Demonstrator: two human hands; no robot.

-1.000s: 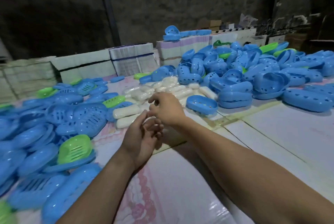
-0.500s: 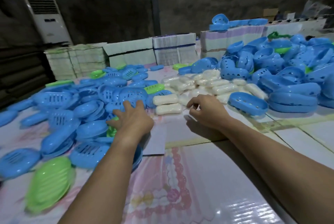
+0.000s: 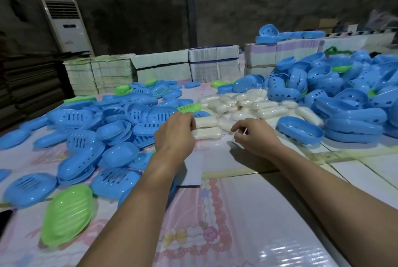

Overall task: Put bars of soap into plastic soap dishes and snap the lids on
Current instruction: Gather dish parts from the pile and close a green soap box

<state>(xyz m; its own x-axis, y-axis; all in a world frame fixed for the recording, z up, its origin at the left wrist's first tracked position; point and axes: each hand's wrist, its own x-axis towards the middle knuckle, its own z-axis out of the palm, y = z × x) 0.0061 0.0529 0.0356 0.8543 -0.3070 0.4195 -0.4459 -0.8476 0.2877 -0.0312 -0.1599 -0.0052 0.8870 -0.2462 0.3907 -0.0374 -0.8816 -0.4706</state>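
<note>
Soap bar (image 3: 207, 133) touching left hand (image 3: 175, 132) grip, right hand (image 3: 254, 137) just beside

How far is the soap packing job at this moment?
Done: no closed dish is clearly visible. In hand: the left hand touches the nearest soap bar; the right hand hovers, holding nothing. Left: the soap pile, blue lids and dishes.

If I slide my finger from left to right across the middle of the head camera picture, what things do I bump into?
Pile of blue lids → left hand → two soap bars → right hand → open blue dish → heap of blue dishes.
</note>
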